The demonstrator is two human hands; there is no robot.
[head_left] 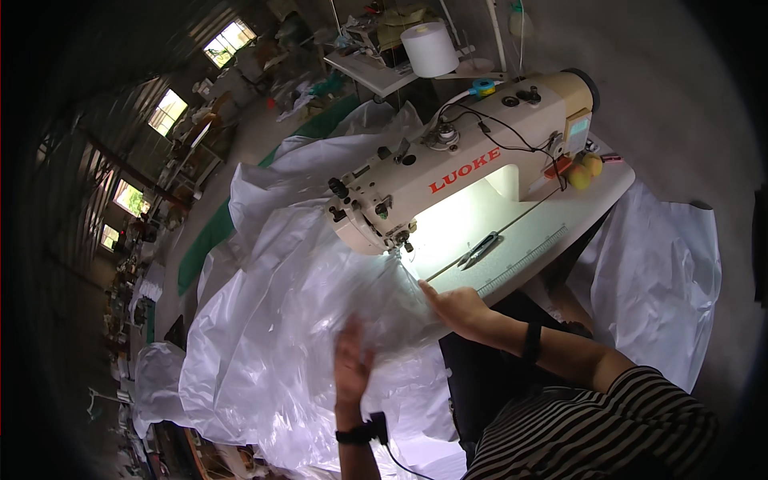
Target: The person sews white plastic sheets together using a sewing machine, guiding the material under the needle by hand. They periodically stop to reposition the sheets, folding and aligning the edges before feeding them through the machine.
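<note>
A cream industrial sewing machine (472, 164) stands on a white table (552, 220), with its lamp lighting the bed. A large translucent white plastic sheet (280, 320) runs from under the needle (402, 244) and spills over the table's left side to the floor. My right hand (458, 308) rests on the sheet's edge just in front of the needle, fingers curled on the plastic. Lower on the sheet is my left hand (352, 362), blurred, fingers stretched out flat on it. Each wrist wears a black band.
Thread snips (480, 250) and a ruler strip (524, 262) lie on the table. A white thread cone (430, 48) stands behind the machine, and two yellow round things (586, 170) sit by its right end. More white sheet (664, 272) hangs right. Cluttered workshop benches and windows (168, 110) lie far left.
</note>
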